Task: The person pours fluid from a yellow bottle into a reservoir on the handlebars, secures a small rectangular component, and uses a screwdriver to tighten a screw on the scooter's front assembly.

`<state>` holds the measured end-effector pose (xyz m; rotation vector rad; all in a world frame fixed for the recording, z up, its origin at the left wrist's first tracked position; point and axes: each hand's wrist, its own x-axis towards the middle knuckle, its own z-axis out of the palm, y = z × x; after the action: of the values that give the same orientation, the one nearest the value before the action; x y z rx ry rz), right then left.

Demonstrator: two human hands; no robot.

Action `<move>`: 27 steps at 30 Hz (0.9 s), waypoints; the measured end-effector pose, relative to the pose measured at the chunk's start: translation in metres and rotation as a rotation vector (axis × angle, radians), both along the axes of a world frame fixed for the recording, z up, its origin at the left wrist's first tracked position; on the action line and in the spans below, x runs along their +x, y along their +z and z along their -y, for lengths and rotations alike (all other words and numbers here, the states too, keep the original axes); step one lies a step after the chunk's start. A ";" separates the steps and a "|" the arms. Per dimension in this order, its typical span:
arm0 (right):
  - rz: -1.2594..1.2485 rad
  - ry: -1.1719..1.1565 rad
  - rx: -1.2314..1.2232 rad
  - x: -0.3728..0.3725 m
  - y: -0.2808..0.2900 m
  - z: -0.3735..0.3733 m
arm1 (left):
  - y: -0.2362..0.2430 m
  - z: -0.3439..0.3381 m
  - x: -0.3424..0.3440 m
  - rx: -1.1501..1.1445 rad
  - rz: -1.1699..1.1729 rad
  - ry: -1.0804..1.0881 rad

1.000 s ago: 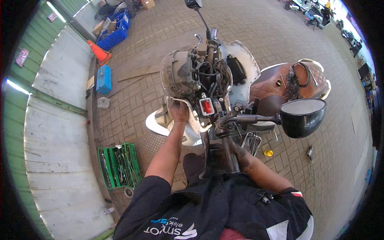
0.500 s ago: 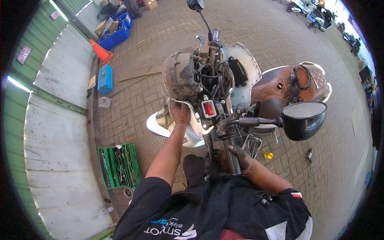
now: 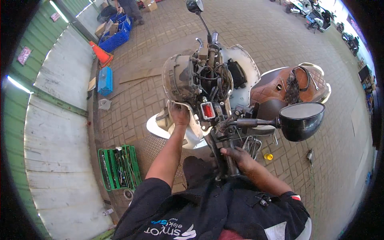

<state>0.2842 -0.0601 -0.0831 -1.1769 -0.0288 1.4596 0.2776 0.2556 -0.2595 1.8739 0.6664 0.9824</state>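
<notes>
The scooter (image 3: 240, 93), standing on brick paving (image 3: 130, 116) before the person, looks heavy, best steadied by its handlebar grip; its white front panel (image 3: 193, 134), where the left hand (image 3: 179, 114) reaches in, fingers hidden and hold impossible to tell, seems light and brittle; the handlebar grip (image 3: 231, 165), with the right hand (image 3: 242, 158) wrapped round it, should be firm; the reservoir (image 3: 207, 111), apparently uncovered, may spill if tipped. The scooter's bodywork is mostly white, its quilted seat (image 3: 265, 90) brown, the grip black, the reservoir pale-rimmed and red inside
</notes>
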 end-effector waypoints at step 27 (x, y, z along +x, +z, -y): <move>-0.428 0.107 0.369 -0.003 -0.041 -0.005 | 0.023 0.008 0.003 -0.275 0.087 -0.100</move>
<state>0.2814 -0.0551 -0.1242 -0.5602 -0.0641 1.6896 0.2806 0.2477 -0.2369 1.5994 0.6159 0.8561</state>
